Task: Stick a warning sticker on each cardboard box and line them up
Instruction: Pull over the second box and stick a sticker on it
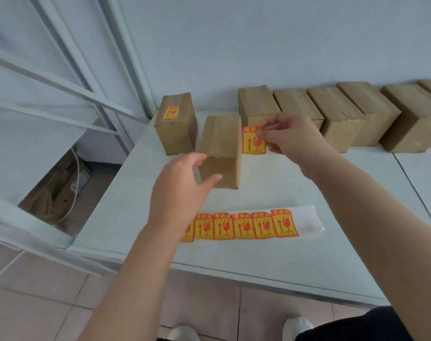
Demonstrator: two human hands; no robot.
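At the far left a pale metal frame (61, 94) stands beside the white counter (308, 254), with flattened brown cardboard (54, 193) and a white cable (77, 178) on the floor beneath it. On the counter's far left corner stands the labelled box (177, 136), upright, with a red-and-yellow warning label (171, 112) on its top face. Just right of it and a little nearer sits the plain box (221, 141), showing bare brown cardboard on the faces in view. The left hand (180, 185) reaches to this box's near left corner, its fingers (198, 158) loosely spread and holding nothing. The thumb lies across the near face, but I cannot tell whether it touches. On the near part of the counter lies the sticker strip (246, 226): six stickers side by side on white backing paper. The leftmost is partly hidden by the left wrist, and the right end of the backing is bare. Right of the plain box, the right hand (293, 139) pinches the loose sticker (252, 143) by its upper right corner between thumb and forefinger. It holds the sticker in the air just beside the box's right edge, printed side toward the camera. Behind it, along the far wall, a row of boxes (340, 112) stands side by side and runs off the right edge.
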